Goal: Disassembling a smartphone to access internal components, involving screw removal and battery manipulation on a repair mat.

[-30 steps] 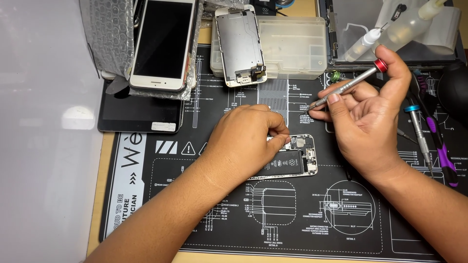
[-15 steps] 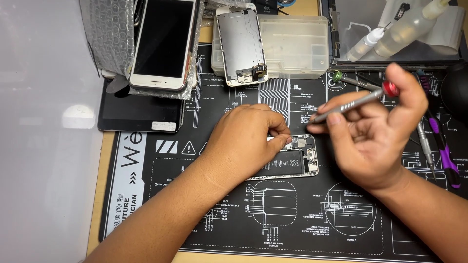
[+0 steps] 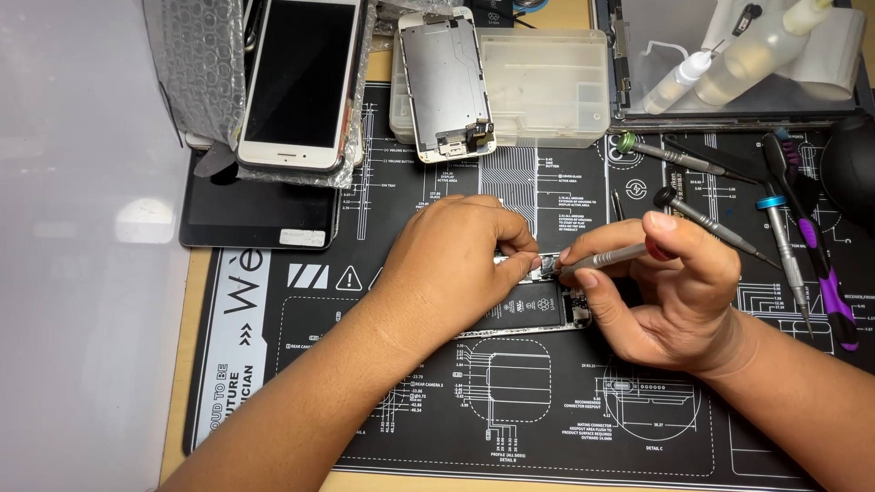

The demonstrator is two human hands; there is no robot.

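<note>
1. Shot from a single head-worn camera, above and behind the fingers, aimed steeply down at the black repair mat (image 3: 383,428).
2. Held close: left hand (image 3: 451,264) and right hand (image 3: 670,292) filled mid-frame, forearms cut off at the bottom edge.
3. Faced away from the wearer: white phone (image 3: 301,82) and clear plastic box (image 3: 547,87) lay beyond the fingertips, at the top.
4. Offered no second view, so nothing overlapped.
</note>
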